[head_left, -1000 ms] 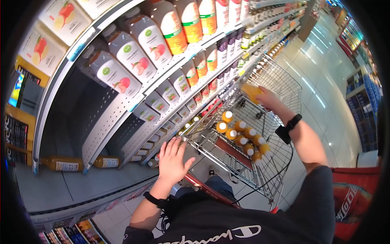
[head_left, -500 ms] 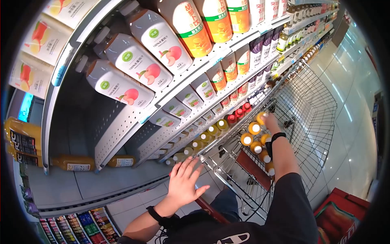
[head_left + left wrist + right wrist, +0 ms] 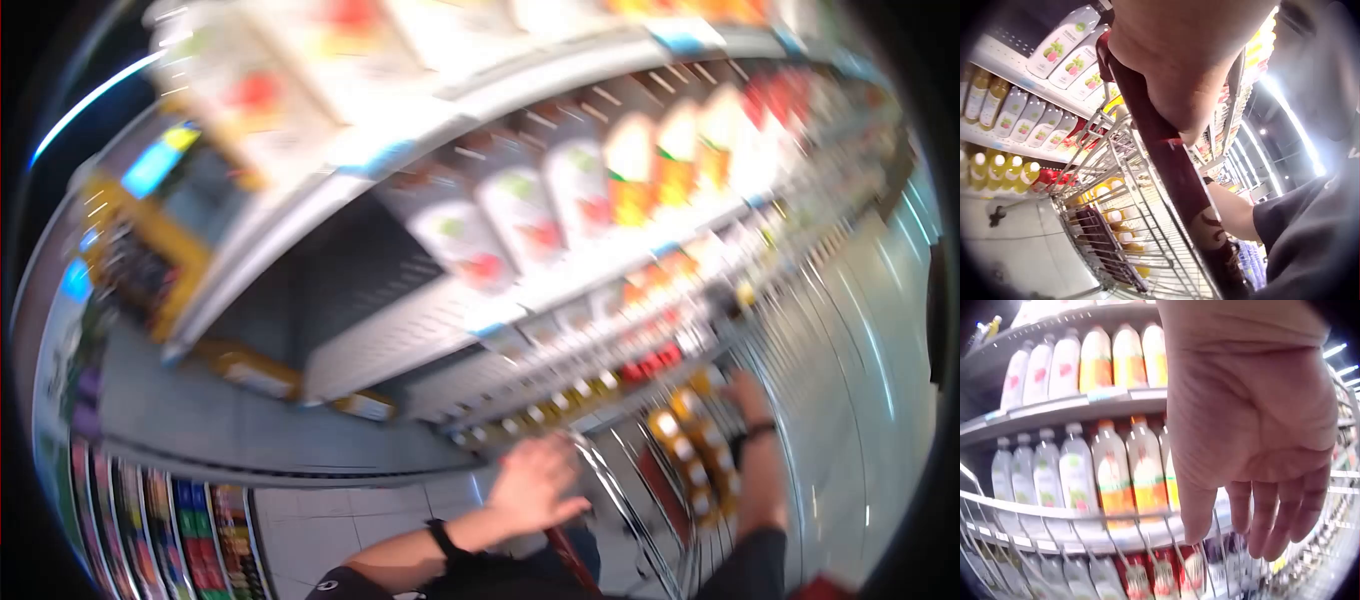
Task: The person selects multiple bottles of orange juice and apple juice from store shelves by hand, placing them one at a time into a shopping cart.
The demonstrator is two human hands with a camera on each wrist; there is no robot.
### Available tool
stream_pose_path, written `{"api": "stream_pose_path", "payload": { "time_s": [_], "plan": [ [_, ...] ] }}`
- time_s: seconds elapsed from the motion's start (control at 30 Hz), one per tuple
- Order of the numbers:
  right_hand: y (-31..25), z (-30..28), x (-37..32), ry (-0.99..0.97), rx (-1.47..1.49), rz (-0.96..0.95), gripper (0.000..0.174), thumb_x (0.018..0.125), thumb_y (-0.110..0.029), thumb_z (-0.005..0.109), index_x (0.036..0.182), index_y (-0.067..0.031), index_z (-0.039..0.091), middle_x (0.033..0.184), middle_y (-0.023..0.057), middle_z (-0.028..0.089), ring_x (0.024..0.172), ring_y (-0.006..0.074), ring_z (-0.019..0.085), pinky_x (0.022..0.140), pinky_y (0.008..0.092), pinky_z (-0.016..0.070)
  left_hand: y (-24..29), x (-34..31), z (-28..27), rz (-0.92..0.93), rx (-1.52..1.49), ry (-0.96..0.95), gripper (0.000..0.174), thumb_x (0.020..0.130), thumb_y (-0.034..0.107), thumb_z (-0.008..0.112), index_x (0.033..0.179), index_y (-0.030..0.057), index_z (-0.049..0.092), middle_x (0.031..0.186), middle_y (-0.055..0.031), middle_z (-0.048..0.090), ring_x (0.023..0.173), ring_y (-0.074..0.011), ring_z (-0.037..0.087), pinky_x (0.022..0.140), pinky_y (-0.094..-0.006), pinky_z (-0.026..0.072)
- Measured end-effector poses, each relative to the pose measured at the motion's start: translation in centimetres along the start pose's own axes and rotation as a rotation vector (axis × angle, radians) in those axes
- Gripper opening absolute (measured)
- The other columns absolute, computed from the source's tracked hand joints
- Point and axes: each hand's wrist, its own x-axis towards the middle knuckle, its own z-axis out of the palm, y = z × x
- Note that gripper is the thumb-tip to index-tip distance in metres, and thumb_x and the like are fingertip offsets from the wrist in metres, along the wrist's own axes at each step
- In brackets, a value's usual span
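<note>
My left hand (image 3: 540, 483) rests on the red push handle (image 3: 1163, 159) of a wire shopping cart (image 3: 622, 495); its fingers look straight and spread. The heel of that palm lies against the handle in the left wrist view. Over the cart basket, my right hand (image 3: 1254, 425) hangs with loosely extended fingers and an empty palm. Beside it, several orange juice bottles (image 3: 668, 428) with white caps stand grouped in the basket. In the left wrist view these juice bottles (image 3: 1124, 237) show through the wires.
Shelves on the left carry peach-label bottles (image 3: 520, 215) and orange-label bottles (image 3: 630, 175). Two juice bottles lie on a low shelf, one of them a yellow bottle (image 3: 255, 372) at the left. A tiled aisle (image 3: 850, 330) runs along the right.
The juice bottle the right hand held a second ago is now among those in the cart, and that hand has let go. The head view has shifted and blurred. The left hand stays at the handle.
</note>
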Motion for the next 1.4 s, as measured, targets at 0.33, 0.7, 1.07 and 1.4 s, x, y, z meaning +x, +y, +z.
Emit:
{"api": "stream_pose_path", "payload": {
  "time_s": [0.33,0.7,1.07,1.4],
  "plan": [
    [-18.7,-28.1,-31.1,0.567,0.072,-0.196,0.053,0.071,-0.013,0.079,0.12,0.0017,0.065,0.095,0.0213,0.069,0.087,0.0384,0.066,0.079,0.044,0.0524,-5.5,-5.9,-6.4,0.246,-0.575,-0.378,0.046,0.098,0.036,0.063,0.131,0.0046,0.058,0.127,-0.0157,0.06,0.123,-0.0367,0.055,0.111,-0.0474,0.0392],
    [-45.4,-35.4,-54.0,0.873,-0.011,-0.823,0.05,0.074,-0.013,0.075,0.122,0.0004,0.064,0.12,0.0151,0.064,0.111,0.0295,0.061,0.096,0.0389,0.0469,-13.4,-17.9,-20.0,0.164,-0.575,0.025,0.037,0.099,0.027,0.063,0.13,0.0065,0.062,0.127,-0.0109,0.066,0.12,-0.0301,0.061,0.102,-0.0415,0.0474],
    [-81.1,-47.1,-35.8,1.219,-0.381,-0.695,0.048,0.093,-0.025,0.062,0.137,-0.0051,0.057,0.138,0.0187,0.058,0.126,0.0355,0.058,0.103,0.0472,0.0512,-15.8,-29.0,-22.1,0.086,-0.523,0.301,0.029,0.099,0.024,0.064,0.122,0.0074,0.068,0.124,-0.0102,0.068,0.118,-0.0293,0.063,0.1,-0.0406,0.0486],
    [-85.4,-49.5,-28.6,1.1,-0.401,-0.737,0.032,0.092,-0.028,0.065,0.115,-0.0066,0.07,0.118,0.0206,0.067,0.111,0.0383,0.066,0.097,0.0461,0.0534,-16.8,-31.5,-22.0,0.0,-0.591,0.385,0.031,0.099,0.027,0.065,0.12,0.0058,0.07,0.12,-0.0122,0.069,0.111,-0.0322,0.066,0.095,-0.0408,0.0515]
  ]
}}
